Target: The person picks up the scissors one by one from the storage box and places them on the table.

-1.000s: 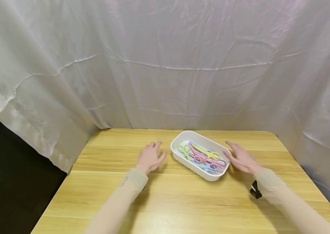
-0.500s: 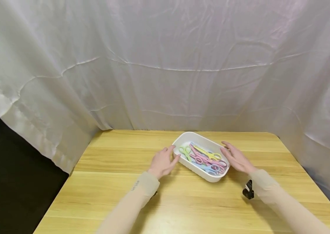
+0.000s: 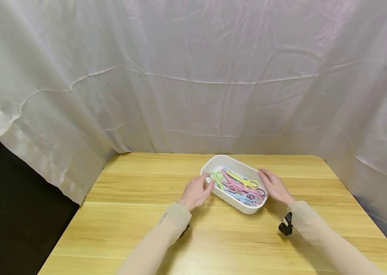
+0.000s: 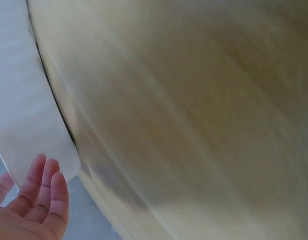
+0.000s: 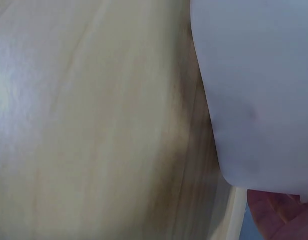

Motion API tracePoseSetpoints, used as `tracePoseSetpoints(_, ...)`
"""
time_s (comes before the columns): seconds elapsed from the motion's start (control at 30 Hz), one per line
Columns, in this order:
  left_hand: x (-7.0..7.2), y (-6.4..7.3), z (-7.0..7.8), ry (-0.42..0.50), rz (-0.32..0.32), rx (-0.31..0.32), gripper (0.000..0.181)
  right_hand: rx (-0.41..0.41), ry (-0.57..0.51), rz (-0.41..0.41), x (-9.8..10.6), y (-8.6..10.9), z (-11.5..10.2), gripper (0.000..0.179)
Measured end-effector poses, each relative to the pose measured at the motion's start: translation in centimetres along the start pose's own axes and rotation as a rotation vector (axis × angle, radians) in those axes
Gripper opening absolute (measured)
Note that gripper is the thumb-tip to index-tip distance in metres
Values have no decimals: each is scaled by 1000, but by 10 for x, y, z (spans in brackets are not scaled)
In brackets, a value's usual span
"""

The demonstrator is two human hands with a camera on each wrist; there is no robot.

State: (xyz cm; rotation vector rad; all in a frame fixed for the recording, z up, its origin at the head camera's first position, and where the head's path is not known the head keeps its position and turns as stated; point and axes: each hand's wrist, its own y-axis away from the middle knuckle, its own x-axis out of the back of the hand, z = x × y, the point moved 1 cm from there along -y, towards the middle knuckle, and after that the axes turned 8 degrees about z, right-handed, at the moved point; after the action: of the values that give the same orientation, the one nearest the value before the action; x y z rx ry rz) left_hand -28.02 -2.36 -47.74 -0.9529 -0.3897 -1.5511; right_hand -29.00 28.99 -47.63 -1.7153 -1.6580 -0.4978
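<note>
A white plastic basket (image 3: pixel 229 199) lies slantwise on the wooden table, with several children's scissors in it: a yellow pair (image 3: pixel 245 179), a green pair (image 3: pixel 218 177), pink pairs (image 3: pixel 232 188) and blue pairs (image 3: pixel 248 197). My left hand (image 3: pixel 196 191) grips the left end at the rim. In the left wrist view, fingers (image 4: pixel 57 200) lie against the outer wall (image 4: pixel 31 100). At the opposite end my right hand (image 3: pixel 276 187) holds the rim. The right wrist view shows part of that hand (image 5: pixel 279 215) by the basket's end; the rest is out of frame.
Wooden table (image 3: pixel 128 229) surrounds the basket. A pale curtain (image 3: pixel 193 110) hangs behind the back edge and along both sides. Something dark (image 3: pixel 15 214) lies beyond the table's left edge. Each wrist wears a small black camera, such as the right wrist camera (image 3: pixel 286 224).
My left hand has moved right and forward to the basket's left end. The right hand has closed in leftward onto the right end. The basket has hardly moved.
</note>
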Motion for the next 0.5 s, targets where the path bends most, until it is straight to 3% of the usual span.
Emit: tracePoseSetpoints(0.5, -2, 4, 1, 105, 47, 74, 50, -4, -36, 17, -7, 9, -7, 61)
